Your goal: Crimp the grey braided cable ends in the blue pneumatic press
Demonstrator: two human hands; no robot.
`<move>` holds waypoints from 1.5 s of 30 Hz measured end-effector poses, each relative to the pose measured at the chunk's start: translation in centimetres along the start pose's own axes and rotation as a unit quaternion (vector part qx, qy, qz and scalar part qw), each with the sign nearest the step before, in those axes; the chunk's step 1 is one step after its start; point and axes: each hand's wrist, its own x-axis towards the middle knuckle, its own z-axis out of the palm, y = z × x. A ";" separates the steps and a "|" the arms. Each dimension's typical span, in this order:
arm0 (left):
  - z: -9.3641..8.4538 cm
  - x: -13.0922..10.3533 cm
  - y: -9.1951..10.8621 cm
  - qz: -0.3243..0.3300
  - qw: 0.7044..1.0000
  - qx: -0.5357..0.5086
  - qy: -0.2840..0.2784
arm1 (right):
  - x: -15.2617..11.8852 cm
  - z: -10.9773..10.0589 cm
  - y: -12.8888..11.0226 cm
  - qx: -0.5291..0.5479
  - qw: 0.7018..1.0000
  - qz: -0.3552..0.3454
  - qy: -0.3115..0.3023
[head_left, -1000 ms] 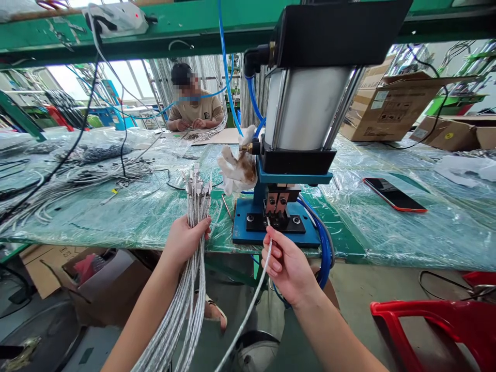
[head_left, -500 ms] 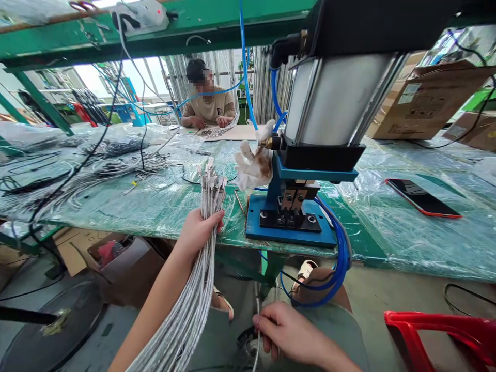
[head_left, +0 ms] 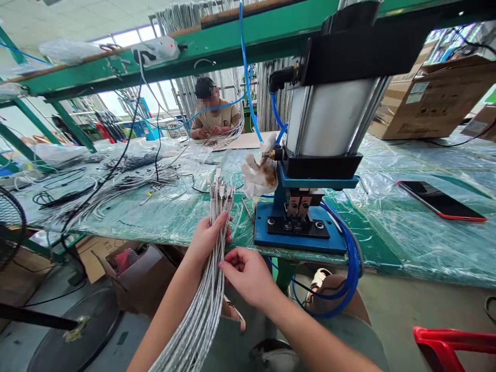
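Note:
A thick bundle of silvery braided cables (head_left: 205,310) hangs from my left hand (head_left: 209,236), whose fingers and thumb wrap round it near the top. Small metal terminals (head_left: 221,191) stick up above that hand over the table edge. My right hand (head_left: 248,274) is beside the bundle, just below the left one, thumb and index finger pinched against the cables at its right side. Whether a single cable is between those fingertips is too small to tell. A blue press (head_left: 300,227) with a large metal cylinder stands right of the bundle.
The green table (head_left: 127,217) is covered in plastic film. Loose cables (head_left: 112,191) lie at the left, a phone (head_left: 442,200) and cardboard box (head_left: 430,103) at the right. A white glove (head_left: 258,175) rests against the press. Another person (head_left: 217,116) sits across the table. Blue hoses (head_left: 351,274) loop beside the press.
My right hand has come up from below the table edge, where it held a cable, to the bundle. My left hand keeps its hold. The view has tilted up and shifted left.

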 end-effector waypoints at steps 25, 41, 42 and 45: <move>-0.1 0.0 -0.3 0.035 0.993 0.113 0.006 | -7.0 -6.3 -5.7 0.100 0.986 0.045 -0.125; 0.1 0.1 -0.1 0.036 0.990 0.136 -0.006 | -8.0 -8.8 -1.7 0.077 0.993 0.078 -0.044; 0.1 0.0 -0.1 0.034 0.990 0.133 -0.004 | -7.8 -9.0 -1.6 0.085 0.992 0.085 -0.039; 0.1 -0.1 0.1 0.033 0.990 0.138 -0.003 | -7.3 -9.5 -1.9 0.095 0.992 0.080 -0.002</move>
